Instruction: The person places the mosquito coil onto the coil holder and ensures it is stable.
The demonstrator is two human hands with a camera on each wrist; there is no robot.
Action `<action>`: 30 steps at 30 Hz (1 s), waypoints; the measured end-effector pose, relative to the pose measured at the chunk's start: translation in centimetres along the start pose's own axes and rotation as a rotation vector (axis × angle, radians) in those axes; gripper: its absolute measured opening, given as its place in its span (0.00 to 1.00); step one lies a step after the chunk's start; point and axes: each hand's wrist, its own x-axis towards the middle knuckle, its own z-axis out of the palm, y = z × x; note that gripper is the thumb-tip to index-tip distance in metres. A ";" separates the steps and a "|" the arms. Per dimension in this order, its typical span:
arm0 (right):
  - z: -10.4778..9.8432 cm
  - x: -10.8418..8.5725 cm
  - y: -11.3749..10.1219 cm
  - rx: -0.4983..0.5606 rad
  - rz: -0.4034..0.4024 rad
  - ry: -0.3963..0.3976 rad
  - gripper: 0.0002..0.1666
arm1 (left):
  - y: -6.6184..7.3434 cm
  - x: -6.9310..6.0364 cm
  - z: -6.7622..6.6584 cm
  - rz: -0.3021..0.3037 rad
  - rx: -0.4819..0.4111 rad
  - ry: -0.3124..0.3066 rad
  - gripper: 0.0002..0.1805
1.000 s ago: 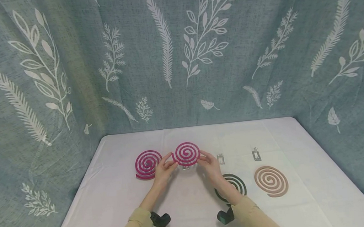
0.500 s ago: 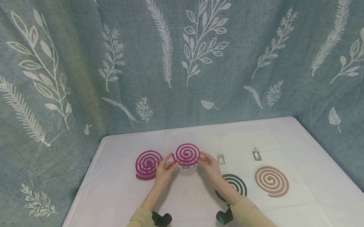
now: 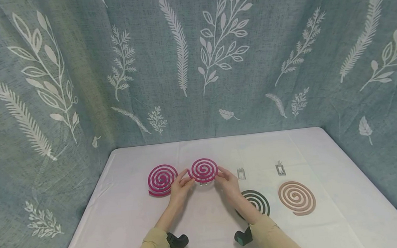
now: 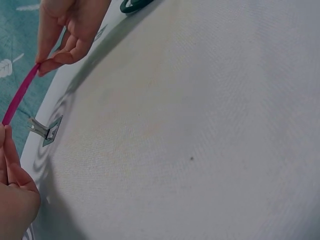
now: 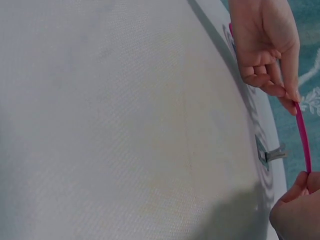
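Observation:
A magenta mosquito coil is held nearly level above the table, pinched at its two sides. My left hand grips its left edge between thumb and fingers, and my right hand pinches the right edge. Both wrist views show the coil edge-on as a thin magenta strip. Under it stands a small metal coil stand with an upright prong; a gap separates the two. Left of my left hand, a second magenta coil sits over something metallic, partly hidden by the fingers.
Two more metal stands, one nearer and one farther right, are on the white-covered table. A dark green coil lies partly under my right forearm, with a brown coil beyond. A patterned curtain encloses the table.
Both hands have lowered the held magenta coil slightly toward the stand beneath. Their pinch on it is unchanged, and the other coils and stands stay in place.

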 end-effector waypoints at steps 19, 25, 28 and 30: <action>0.2 -1.4 -1.8 -0.005 0.001 0.032 0.26 | 0.3 -0.4 0.3 0.004 -0.001 0.008 0.30; 0.4 -2.1 -2.5 -0.002 -0.008 0.024 0.26 | 1.0 -0.6 0.4 -0.038 0.004 0.007 0.29; 0.3 -1.9 -2.3 0.002 -0.006 0.017 0.26 | 1.0 -0.7 0.4 -0.047 0.015 0.013 0.29; 0.2 -1.3 -1.4 0.005 -0.002 0.014 0.26 | 0.8 -0.6 0.4 -0.052 0.019 0.014 0.29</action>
